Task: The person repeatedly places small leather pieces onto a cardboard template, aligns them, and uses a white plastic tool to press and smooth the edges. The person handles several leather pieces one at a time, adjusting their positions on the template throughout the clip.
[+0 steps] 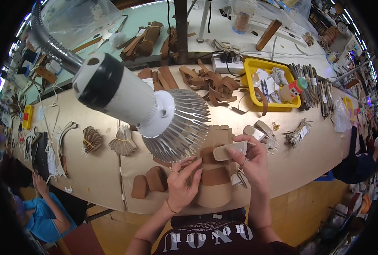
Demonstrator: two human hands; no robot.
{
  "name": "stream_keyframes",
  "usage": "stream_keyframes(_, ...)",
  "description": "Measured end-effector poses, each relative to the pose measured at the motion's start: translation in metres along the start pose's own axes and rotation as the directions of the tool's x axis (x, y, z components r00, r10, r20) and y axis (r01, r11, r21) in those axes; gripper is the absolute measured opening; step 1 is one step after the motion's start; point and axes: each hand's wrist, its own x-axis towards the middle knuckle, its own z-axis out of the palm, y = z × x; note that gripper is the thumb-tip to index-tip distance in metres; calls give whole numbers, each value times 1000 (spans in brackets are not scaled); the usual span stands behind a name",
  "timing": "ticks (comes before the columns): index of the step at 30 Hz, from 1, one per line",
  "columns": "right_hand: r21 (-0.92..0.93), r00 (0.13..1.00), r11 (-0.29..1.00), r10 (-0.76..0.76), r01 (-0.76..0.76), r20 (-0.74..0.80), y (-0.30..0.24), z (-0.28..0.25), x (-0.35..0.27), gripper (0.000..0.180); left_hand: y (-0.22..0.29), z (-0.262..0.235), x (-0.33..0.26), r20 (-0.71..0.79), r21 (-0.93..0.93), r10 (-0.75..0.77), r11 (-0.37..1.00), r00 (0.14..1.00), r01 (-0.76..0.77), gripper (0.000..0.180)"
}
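My right hand (pixel 257 163) pinches a beige piece with a rounded end (pixel 227 152) between thumb and fingers, held above the table. Lower down and to the left, my left hand (pixel 182 182) has its fingers stretched and apart, fingertips at the left edge of some brown leather-like pieces (pixel 215 176). These lie across a tan sheet with a rounded near end (pixel 214 196). Left of that hand sit two small stacks of rounded brown pieces (pixel 157 178). Beige rounded pieces (pixel 263 129) lie beyond my right hand. The lamp hides part of the area beyond my left hand.
A large lamp (pixel 112 89) hangs over the table. Behind are a heap of brown strips (pixel 214 87), a yellow tray (pixel 250 80) with a bottle (pixel 293 88), and dark strip bundles (pixel 320 91). Tied bundles (pixel 123 140) lie left. A person in blue (pixel 49 216) sits at left.
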Motion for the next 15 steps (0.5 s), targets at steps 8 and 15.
stream_keyframes(8,-112,994,987,-112,112,3,9,24,-5,23,-3,1,-3,10,-1,-4,1000,1000,4,27)
stream_keyframes(15,-271,986,951,-161,145,-36,7,35,-7,20,-4,1,-2,7,17,28,999,1000,-28,28)
